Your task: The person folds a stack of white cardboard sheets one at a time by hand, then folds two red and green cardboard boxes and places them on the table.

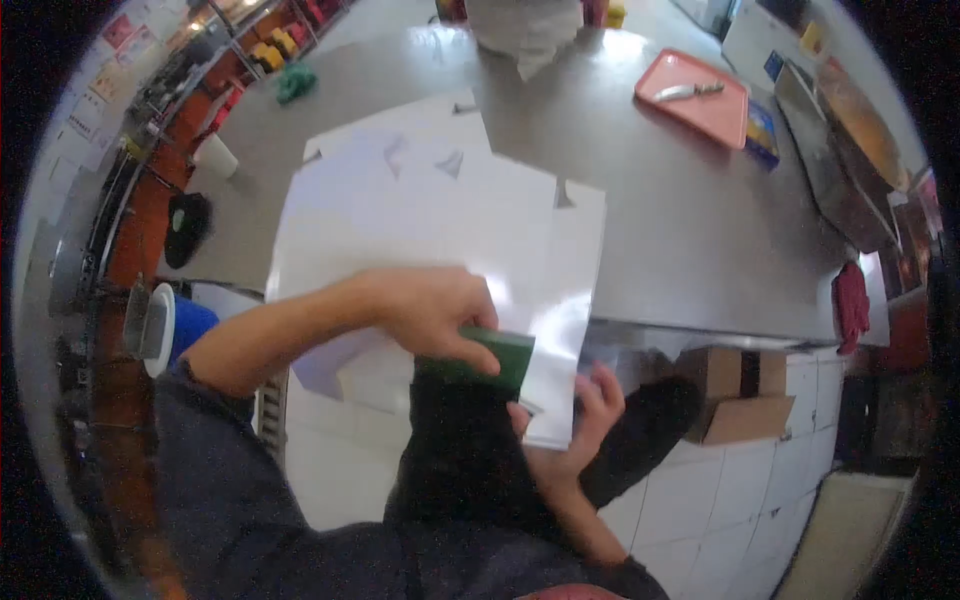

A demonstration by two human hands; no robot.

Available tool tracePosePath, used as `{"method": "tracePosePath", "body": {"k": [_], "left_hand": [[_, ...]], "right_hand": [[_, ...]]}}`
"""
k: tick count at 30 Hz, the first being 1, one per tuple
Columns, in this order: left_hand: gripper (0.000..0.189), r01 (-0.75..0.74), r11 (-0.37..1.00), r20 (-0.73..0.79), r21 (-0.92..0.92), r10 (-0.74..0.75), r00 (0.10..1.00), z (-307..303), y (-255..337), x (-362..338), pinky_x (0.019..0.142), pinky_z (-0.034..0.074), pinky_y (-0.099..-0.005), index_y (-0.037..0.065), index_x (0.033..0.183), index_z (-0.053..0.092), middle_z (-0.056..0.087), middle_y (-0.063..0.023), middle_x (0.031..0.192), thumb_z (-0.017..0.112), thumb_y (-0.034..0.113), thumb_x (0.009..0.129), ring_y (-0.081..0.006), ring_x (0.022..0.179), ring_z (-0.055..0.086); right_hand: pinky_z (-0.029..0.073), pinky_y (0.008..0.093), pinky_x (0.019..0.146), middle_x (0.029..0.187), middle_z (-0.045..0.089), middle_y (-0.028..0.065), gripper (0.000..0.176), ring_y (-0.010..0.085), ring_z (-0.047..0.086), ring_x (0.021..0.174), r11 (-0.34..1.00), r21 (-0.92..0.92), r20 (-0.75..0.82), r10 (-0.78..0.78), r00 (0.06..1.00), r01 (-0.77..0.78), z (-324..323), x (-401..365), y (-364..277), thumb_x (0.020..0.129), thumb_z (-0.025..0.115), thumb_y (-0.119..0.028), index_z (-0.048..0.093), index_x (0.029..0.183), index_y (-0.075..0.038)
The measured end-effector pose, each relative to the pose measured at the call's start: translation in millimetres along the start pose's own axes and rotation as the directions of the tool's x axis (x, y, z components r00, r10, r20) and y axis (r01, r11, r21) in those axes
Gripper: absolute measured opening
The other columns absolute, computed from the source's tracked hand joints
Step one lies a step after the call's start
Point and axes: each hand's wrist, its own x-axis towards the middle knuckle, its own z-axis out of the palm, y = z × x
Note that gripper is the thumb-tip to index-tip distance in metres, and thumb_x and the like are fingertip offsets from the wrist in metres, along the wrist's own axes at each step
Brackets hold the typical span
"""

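Note:
A large, glossy white sheet with cut notches [430, 220] lies over the near edge of the metal table and hangs toward my lap. My left hand [430, 305] reaches across it from the left, fingers closed on a flat green piece [512, 355] that is blurred. The green piece overlaps the sheet's lower part in this view. My right hand [585, 425] is at the sheet's lower right corner, with the thumb on one side and the fingers on the other, gripping that edge.
The metal table [700, 250] carries a pink tray [690, 120] with a knife [688, 92], a green cloth [295, 82] and a white cup [215, 157]. Left of me stands a blue bucket [193, 325] with a white lid. A cardboard box [745, 395] sits on the floor at right.

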Motion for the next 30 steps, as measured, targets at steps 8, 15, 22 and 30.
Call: {"method": "tracePosePath", "body": {"k": [8, 15, 22, 30], "left_hand": [[0.029, -0.119, 0.922, -0.307, -0.368, 0.0, 0.952, 28.4, -0.6, -16.3, 0.057, 0.045, -0.0248, -0.004, 0.088, 0.066, 0.062, -0.0019, 0.066, 0.066, 0.025, 0.09, -0.0048, 0.064, 0.052], [0.019, -0.295, 0.819, -0.471, -0.493, 0.034, 0.881, 47.8, 7.8, -32.1, 0.065, 0.048, -0.0237, -0.002, 0.103, 0.065, 0.065, -0.0019, 0.082, 0.061, 0.015, 0.093, -0.0053, 0.073, 0.055], [0.024, -0.328, 0.852, -0.641, -0.409, -0.012, 0.768, 66.5, 2.4, -16.9, 0.076, 0.049, -0.031, 0.003, 0.108, 0.067, 0.067, -0.0099, 0.089, 0.064, 0.02, 0.091, -0.0133, 0.082, 0.059], [0.04, 0.034, 0.974, -0.843, 0.222, 0.175, 0.508, 51.6, 13.1, -27.7, 0.097, 0.037, -0.0447, 0.007, 0.11, 0.068, 0.059, -0.0147, 0.105, 0.073, 0.033, 0.08, -0.0337, 0.104, 0.052]], "right_hand": [[0.047, 0.0316, 0.087, 0.117, 0.058, 0.0166, 0.045, 0.0215, 0.059, 0.099, 0.438, 0.637, 0.522, 0.36, 0.773, -0.634, 22.1, -27.1, -10.2, 0.082, 0.07, -0.003, 0.046, 0.119, 0.004], [0.05, 0.0275, 0.079, 0.102, 0.061, 0.0066, 0.027, 0.0128, 0.06, 0.09, 0.872, 0.283, 0.426, 0.258, 0.867, -0.399, 44.6, 2.0, 7.2, 0.097, 0.054, -0.017, 0.051, 0.117, 0.001], [0.05, 0.0263, 0.074, 0.1, 0.06, 0.0033, 0.023, 0.0103, 0.058, 0.09, 0.471, 0.582, 0.582, 0.329, 0.744, -0.663, 48.6, 17.0, 0.3, 0.1, 0.05, -0.019, 0.054, 0.114, -0.002], [0.049, 0.0268, 0.076, 0.105, 0.061, 0.0067, 0.021, 0.0108, 0.057, 0.091, 0.543, 0.676, 0.4, 0.297, 0.867, -0.498, 51.2, 9.1, 5.5, 0.098, 0.05, -0.012, 0.054, 0.114, 0.001]]}}
